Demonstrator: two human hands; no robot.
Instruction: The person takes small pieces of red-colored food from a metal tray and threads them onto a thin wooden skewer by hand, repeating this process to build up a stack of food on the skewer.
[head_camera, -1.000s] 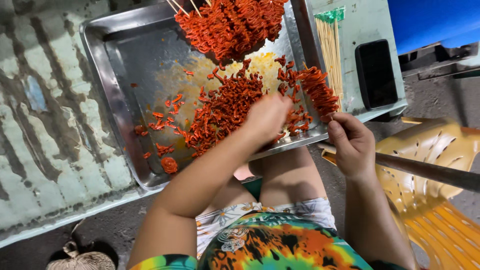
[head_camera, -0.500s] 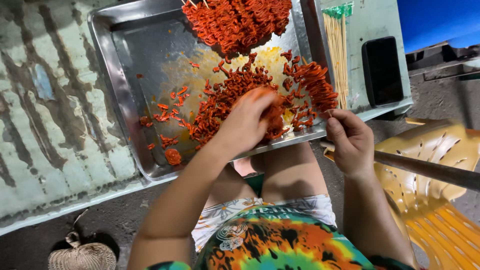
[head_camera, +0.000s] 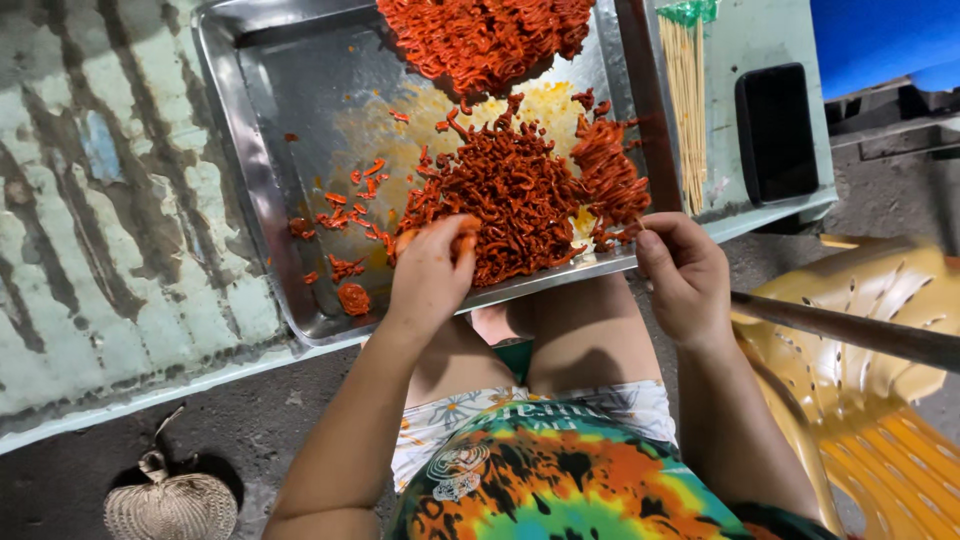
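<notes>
Left hand (head_camera: 432, 268) pinching red meat strips (head_camera: 520, 200) on steel tray (head_camera: 250, 180), right hand (head_camera: 685, 275) curled, grip unclear

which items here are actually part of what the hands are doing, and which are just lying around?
In use:
left hand picking at the loose red marinated pieces
right hand at the metal tray edge
skewered pile
bamboo skewers

Lying about:
black phone
woven fan
yellow plastic chair
</notes>
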